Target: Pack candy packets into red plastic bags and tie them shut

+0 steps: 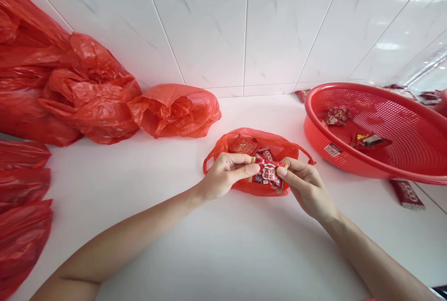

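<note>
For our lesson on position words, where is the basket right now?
In the head view, the basket stands at the right, against the wall side of the counter, right of the open bag.

"How are the arms placed?"
"Left forearm (139,233) slants in from lower left, right forearm (377,257) from lower right."
"And the hands?"
"Left hand (221,175) and right hand (310,190) face each other, slightly apart, thumbs inward, both pinching."

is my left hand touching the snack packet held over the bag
Touching: the head view shows the left hand pinching the snack packet by its left end.
</note>
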Tool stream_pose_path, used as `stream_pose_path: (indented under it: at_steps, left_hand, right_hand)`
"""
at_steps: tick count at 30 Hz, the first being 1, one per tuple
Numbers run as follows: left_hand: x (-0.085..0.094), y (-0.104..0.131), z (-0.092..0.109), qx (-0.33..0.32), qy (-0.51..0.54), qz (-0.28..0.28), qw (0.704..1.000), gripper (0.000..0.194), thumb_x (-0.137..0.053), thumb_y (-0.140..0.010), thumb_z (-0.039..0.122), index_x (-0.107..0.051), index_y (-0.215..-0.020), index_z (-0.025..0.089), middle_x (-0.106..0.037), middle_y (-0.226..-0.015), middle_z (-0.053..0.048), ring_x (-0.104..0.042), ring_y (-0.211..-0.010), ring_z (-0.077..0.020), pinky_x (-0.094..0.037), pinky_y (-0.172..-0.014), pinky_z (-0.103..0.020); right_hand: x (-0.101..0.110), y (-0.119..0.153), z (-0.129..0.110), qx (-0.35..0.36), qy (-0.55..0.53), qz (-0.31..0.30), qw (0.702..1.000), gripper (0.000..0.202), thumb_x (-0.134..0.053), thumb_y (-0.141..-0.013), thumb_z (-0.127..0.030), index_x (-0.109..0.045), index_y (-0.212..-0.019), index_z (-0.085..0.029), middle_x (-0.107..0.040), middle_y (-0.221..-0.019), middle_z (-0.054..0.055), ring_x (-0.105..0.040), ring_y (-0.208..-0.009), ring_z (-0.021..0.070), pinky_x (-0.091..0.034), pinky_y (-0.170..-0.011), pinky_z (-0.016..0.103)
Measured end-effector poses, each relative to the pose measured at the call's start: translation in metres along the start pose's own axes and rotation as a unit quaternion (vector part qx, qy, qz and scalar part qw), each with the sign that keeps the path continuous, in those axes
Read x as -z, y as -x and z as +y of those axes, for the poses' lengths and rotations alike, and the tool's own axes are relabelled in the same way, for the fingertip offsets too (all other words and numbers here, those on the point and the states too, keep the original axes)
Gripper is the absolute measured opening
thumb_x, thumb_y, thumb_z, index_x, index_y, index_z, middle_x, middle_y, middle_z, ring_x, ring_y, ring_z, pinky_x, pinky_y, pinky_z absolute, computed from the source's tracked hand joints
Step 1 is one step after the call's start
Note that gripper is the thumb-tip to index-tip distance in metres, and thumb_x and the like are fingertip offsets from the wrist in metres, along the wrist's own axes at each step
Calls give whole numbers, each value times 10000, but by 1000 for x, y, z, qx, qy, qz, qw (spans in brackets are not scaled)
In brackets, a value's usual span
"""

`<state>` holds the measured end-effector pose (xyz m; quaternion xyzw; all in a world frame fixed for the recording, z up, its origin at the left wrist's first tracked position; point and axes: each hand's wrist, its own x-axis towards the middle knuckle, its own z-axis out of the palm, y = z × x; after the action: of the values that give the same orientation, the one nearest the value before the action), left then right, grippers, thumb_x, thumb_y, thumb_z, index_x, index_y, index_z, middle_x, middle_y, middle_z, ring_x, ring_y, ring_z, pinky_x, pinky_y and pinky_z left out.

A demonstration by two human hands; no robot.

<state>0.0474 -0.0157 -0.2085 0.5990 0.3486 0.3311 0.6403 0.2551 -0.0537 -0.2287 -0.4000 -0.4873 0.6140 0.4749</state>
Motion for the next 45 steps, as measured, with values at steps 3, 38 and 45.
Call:
stream_pose_path:
  at_steps: [3, 38, 45]
  left_hand:
    - [7, -2, 3, -5, -22, -4, 1000, 285, -649, -902, 417, -758, -833, 163, -689, -778, -37, -627, -792, -180, -517, -827, -323]
    - [65, 5, 44, 53, -552, 62, 830, 439, -518, -812, 169, -709, -1197, 259, -753, -1103, -51, -691, -988, -267, -518, -799, -329]
    - [64, 10, 62, -69, -419, 196, 884, 325, -635, -832, 312, -766, -1122, 242, -776, -1088, -38, -699, -743, -186, -550, -694, -287]
  right_hand:
    - [4, -1, -1, 30, 37, 37, 998, 372, -688, -908, -484, -592, -688, -200, -609, -660, 0, -556, -605, 144, -468, -597, 272]
    - [43, -14, -1, 83, 472, 246, 843, 506, -603, -786, -321, -613, -1275, -192, -720, -814, 51, -576, -516, 176, -525, -595, 346]
    - [39, -13, -13, 150, 297, 267, 904, 366, -716, -793, -386, -688, -1109, -203, -711, -834, 46, -592, -579, 164, -548, -538, 331]
